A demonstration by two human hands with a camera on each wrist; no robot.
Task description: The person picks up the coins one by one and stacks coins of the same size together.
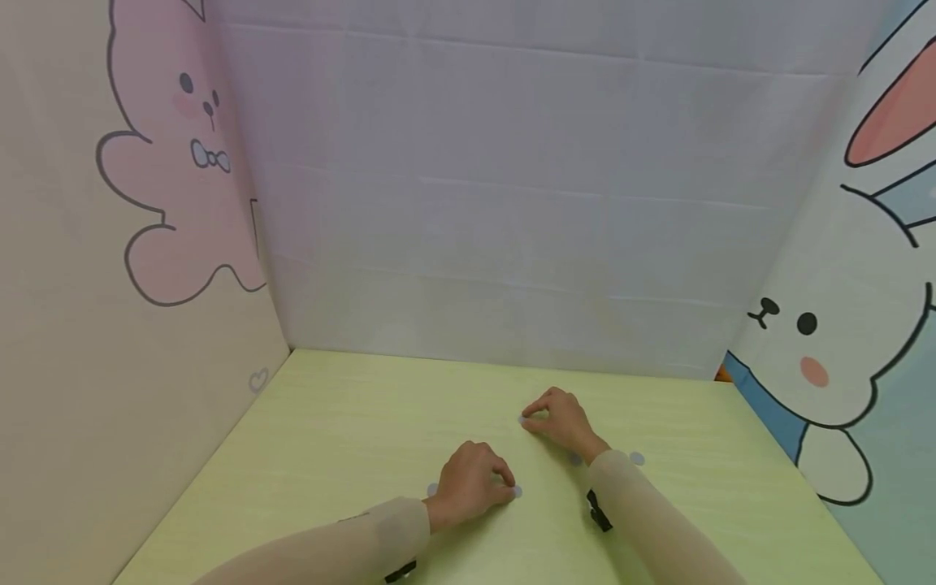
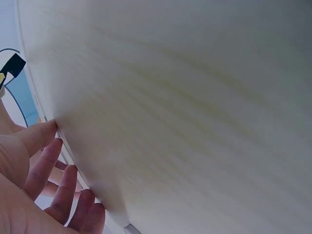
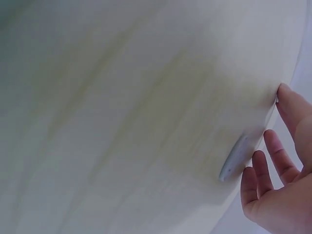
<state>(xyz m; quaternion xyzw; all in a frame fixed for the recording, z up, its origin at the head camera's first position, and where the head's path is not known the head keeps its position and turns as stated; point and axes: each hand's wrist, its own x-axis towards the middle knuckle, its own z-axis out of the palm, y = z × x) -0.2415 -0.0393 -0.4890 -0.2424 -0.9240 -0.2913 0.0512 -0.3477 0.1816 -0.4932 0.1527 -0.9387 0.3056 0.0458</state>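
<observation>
Several small, round, grey discs lie on a pale yellow tabletop. My left hand (image 1: 471,485) is low over the middle of the table, thumb and forefinger pinching one grey disc (image 1: 517,491). Farther back and to the right, my right hand (image 1: 561,420) pinches another disc (image 1: 522,419) at its fingertips. The left wrist view shows the left fingers (image 2: 63,195) bent and spread, their tips at the table surface. Under the right hand's other fingers (image 3: 262,173), a third disc (image 3: 235,157) lies flat on the table.
One loose disc (image 1: 432,489) lies just left of the left wrist. Two more, a partly shaded disc (image 1: 575,459) and a brighter disc (image 1: 638,458), flank the right cuff. Cloth walls with a pink animal (image 1: 183,162) and a white rabbit (image 1: 841,325) enclose the table (image 1: 351,422).
</observation>
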